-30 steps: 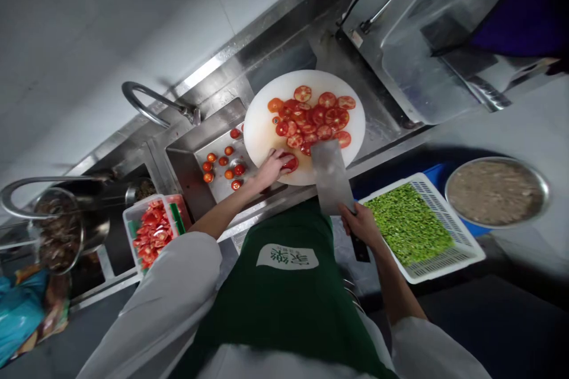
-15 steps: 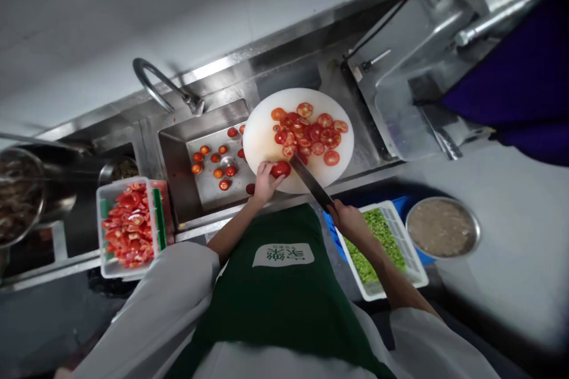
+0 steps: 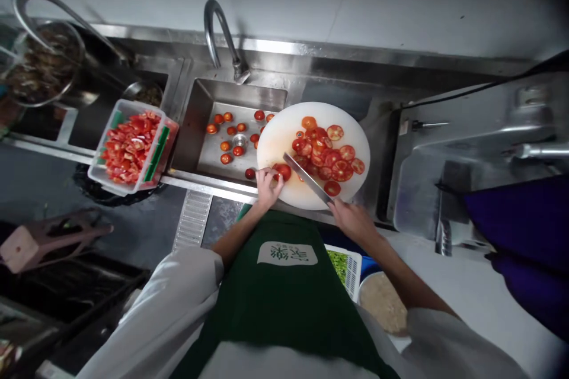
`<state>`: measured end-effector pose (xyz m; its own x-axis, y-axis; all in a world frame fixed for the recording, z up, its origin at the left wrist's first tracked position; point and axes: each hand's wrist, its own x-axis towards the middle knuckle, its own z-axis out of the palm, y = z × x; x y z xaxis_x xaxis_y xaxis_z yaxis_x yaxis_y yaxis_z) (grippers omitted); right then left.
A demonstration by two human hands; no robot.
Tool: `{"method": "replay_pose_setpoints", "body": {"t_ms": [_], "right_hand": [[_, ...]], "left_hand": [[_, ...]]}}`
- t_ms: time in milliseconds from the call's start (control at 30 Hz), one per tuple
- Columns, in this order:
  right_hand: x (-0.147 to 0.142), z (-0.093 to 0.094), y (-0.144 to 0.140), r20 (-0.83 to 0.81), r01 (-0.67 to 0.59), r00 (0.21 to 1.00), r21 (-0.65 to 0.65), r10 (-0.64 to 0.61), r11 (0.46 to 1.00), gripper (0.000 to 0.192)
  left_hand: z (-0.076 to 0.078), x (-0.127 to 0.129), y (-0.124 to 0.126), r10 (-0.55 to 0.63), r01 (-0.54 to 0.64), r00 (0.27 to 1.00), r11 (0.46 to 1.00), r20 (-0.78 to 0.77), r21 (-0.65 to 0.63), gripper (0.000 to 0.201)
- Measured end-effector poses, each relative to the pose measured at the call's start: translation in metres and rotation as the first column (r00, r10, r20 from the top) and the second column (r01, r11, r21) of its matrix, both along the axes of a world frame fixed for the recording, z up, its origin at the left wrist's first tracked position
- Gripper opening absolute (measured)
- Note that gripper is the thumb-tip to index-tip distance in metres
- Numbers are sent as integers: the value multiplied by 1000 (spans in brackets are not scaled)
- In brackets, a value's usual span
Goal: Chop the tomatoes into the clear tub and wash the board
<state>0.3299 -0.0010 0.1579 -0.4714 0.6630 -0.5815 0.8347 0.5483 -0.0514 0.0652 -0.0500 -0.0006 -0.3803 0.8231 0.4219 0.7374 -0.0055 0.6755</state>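
Tomato (image 3: 283, 171) under left hand (image 3: 267, 182), cleaver (image 3: 307, 178) in right hand (image 3: 354, 220); white apron logo (image 3: 287, 254) unreadable.

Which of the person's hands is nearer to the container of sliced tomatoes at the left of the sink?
The left hand. It holds a tomato on the cutting board, right of the container. The right hand grips the knife, farther right.

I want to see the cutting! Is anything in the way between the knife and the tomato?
No. The left hand holds the tomato on the cutting board, fingers on its left side. The knife, in the right hand, sits just right of it with nothing visible between.
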Motion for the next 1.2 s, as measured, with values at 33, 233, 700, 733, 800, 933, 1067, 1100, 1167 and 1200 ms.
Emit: {"method": "replay_pose_setpoints", "body": {"t_ms": [33,233,700,733,800,933,1067,1100,1167,1200], "right_hand": [[-1,3,13,-14,-67,998,12,67,998,36],[-17,16,68,-11,-319,948,-22,319,947,39],[-84,-44,64,-135,-279,955,-102,264,955,42],[-89,-49,61,-130,-274,957,-103,260,956,44],[-92,-54,59,-110,-261,962,-104,250,960,46],[-89,-47,62,-136,-251,962,-109,236,962,44],[-85,-28,60,-151,-189,973,-91,174,978,43],[-84,-22,58,-155,-157,978,-88,142,984,43],[-80,-11,51,-164,-72,985,-80,58,994,43],[-78,-6,46,-168,-19,986,-74,7,997,44]], "left_hand": [[0,3,-1,-1,1,1000,1000,-13,-6,8],[-2,15,6,-36,35,998,999,-45,-26,7],[-9,13,0,-11,13,1000,993,17,-121,15],[-8,11,-1,-14,17,1000,991,19,-134,16],[-7,8,-1,-28,33,999,988,31,-150,17],[0,1,-2,-73,81,996,985,55,-156,18],[11,-9,-8,-136,144,988,981,69,-130,23],[15,-13,-11,-123,131,990,984,71,-117,23],[22,-25,-15,-61,68,995,994,82,-86,23],[25,-32,-15,-35,41,995,997,92,-68,23]]}}
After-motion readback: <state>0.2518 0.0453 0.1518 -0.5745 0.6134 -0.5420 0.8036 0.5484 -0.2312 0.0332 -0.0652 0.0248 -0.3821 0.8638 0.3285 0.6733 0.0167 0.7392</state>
